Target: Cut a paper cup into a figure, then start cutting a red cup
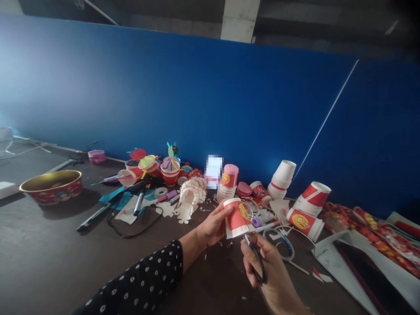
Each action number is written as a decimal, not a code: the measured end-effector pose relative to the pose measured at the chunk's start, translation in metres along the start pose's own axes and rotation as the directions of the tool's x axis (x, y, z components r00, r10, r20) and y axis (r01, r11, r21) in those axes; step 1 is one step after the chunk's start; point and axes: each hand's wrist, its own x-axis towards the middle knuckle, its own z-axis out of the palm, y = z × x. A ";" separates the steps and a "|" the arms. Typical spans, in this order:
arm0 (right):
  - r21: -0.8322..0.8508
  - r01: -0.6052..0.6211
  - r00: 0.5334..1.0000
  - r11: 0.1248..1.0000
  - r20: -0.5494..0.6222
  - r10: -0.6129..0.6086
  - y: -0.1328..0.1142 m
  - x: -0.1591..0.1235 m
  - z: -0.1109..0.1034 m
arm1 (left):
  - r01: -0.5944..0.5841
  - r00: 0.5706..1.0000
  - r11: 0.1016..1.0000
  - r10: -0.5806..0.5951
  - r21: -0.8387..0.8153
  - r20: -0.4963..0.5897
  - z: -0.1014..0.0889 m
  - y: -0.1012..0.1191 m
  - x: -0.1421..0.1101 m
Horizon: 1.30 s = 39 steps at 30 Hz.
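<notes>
My left hand [215, 225] grips a red and white paper cup [236, 218] with a yellow emblem, its thumb lying on the upper side. The cup is tilted over the table. In my right hand [264, 258] is a pair of black-handled scissors [257, 258], my fingers closed round the handles. The blades are up against the cup's lower edge; I cannot tell how far apart they are. Small white paper scraps lie on the table below. Just beyond the cup stands a stack [229, 181] of red and clear cups with a pink top.
Cut white paper cups [192, 197] lie left of centre, near a marker [139, 202] and decorated cups [170, 173]. A gold-rimmed tin bowl [52, 188] sits at far left. White cup stacks [281, 179], loose cups [305, 223] and a dark phone [374, 275] are on the right. A blue partition [197, 100] stands behind.
</notes>
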 end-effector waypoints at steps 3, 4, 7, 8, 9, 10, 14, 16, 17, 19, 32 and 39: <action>0.016 0.010 1.000 1.000 0.012 -0.010 0.000 0.000 0.000 | -0.014 1.000 1.000 0.014 -0.004 0.010 0.000 0.000 0.000; 0.023 0.014 1.000 1.000 0.017 -0.014 0.000 0.000 -0.001 | -0.018 1.000 1.000 0.018 -0.004 0.012 0.000 0.000 0.000; 0.033 0.016 1.000 0.999 0.020 -0.017 -0.001 0.000 -0.001 | -0.022 1.000 1.000 0.022 -0.001 0.009 0.000 0.001 0.000; 0.033 0.014 1.000 0.999 0.019 -0.015 -0.001 0.000 -0.001 | -0.019 1.000 1.000 0.019 0.000 0.006 0.000 0.001 0.000; 0.031 0.011 1.000 0.999 0.018 -0.012 -0.001 0.000 0.000 | -0.016 1.000 1.000 0.016 0.000 0.003 0.000 0.001 0.000; 0.031 0.009 1.000 0.999 0.016 -0.009 -0.001 0.000 -0.001 | -0.012 1.000 1.000 0.012 0.001 0.002 0.000 0.001 0.000; 0.031 0.018 1.000 0.999 0.019 -0.019 -0.001 0.000 -0.001 | -0.008 1.000 1.000 0.008 0.006 0.019 0.001 0.000 0.000; 0.028 0.024 1.000 0.999 0.019 -0.025 0.000 0.001 -0.001 | -0.004 1.000 1.000 0.004 0.010 0.027 0.001 0.000 0.000; 0.023 0.026 0.999 0.999 0.019 -0.026 0.000 0.001 -0.001 | -0.001 1.000 1.000 0.001 0.012 0.027 0.001 0.000 0.000; 0.014 0.024 1.000 1.000 0.013 -0.024 0.001 0.002 -0.001 | 0.004 1.000 1.000 -0.004 0.014 0.025 0.001 0.000 -0.001; -0.057 0.006 0.999 0.998 -0.032 -0.008 -0.006 -0.003 0.001 | 0.000 0.998 0.999 -0.002 0.034 0.055 0.001 0.001 -0.001; -0.082 0.024 0.999 0.996 -0.036 -0.026 -0.004 0.000 0.000 | -0.049 0.998 0.998 0.047 0.039 0.050 0.002 0.001 0.001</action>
